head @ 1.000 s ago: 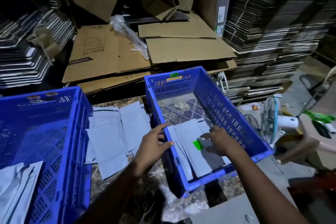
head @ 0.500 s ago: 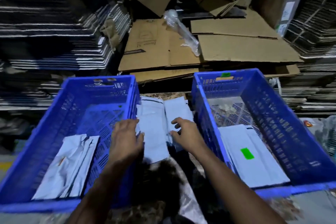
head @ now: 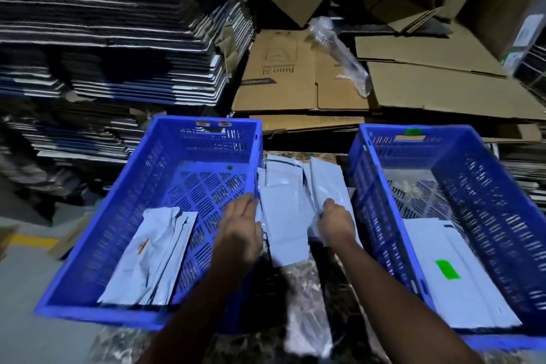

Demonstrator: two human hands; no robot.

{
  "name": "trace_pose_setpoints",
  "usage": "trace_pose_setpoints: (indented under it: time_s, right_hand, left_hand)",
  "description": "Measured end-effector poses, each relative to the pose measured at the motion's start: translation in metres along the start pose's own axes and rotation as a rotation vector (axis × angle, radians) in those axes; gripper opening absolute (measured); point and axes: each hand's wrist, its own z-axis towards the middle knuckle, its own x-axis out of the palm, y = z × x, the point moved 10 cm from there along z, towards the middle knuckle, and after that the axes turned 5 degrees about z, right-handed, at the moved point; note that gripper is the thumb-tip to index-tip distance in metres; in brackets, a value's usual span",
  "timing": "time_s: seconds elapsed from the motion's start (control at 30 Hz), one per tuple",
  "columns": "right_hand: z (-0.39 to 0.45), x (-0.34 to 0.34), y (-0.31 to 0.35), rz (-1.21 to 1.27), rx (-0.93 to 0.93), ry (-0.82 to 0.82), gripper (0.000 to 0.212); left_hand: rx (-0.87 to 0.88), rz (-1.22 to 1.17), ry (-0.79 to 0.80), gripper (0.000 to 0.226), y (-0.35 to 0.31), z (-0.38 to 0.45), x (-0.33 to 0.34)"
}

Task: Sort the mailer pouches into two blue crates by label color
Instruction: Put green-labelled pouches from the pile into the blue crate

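Two blue crates stand side by side. The left crate (head: 124,216) holds grey mailer pouches (head: 153,257), one showing an orange label. The right crate (head: 502,192) holds pouches (head: 461,289), the top one with a green label (head: 446,269). Between the crates lies a pile of unsorted grey pouches (head: 283,216). My left hand (head: 240,227) rests with straight fingers on the pile's left edge, beside the left crate's wall. My right hand (head: 335,220) has curled fingers pinching a pouch on the pile's right side.
Flattened cardboard sheets (head: 399,83) and a clear plastic wrap (head: 339,50) lie behind the crates. Tall stacks of folded cartons (head: 103,38) rise at back left. The crates sit on a mottled surface (head: 304,319); grey floor with a yellow stripe (head: 32,242) shows at left.
My view has swung left from the right crate. My right hand left the green-labelled pouch there; both hands moved onto the middle pile, and the right now pinches a pouch.
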Motion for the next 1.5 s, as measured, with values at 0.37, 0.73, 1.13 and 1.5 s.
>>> trace_pose_setpoints:
  time_s: [0.37,0.73,1.13,1.5]
  right_hand:
    - [-0.051,-0.084,-0.034,0.407,0.117,-0.354,0.023]
    - [-0.128,-0.112,-0.008,1.272,-0.258,-0.001,0.024]
    - [-0.147,-0.122,-0.019,1.235,-0.345,0.159,0.036]
    - [-0.158,-0.182,-0.043,0.951,-0.447,-0.079,0.078]
  left_hand:
    - [-0.032,0.103,0.2,0.068,-0.002,0.002,0.019]
    - [-0.43,-0.929,0.431,0.064,-0.058,-0.009,0.033]
    - [-0.135,-1.134,0.144,0.056,-0.11,0.001,-0.017]
    - [-0.021,-1.178,0.278,0.065,-0.166,0.012,0.013]
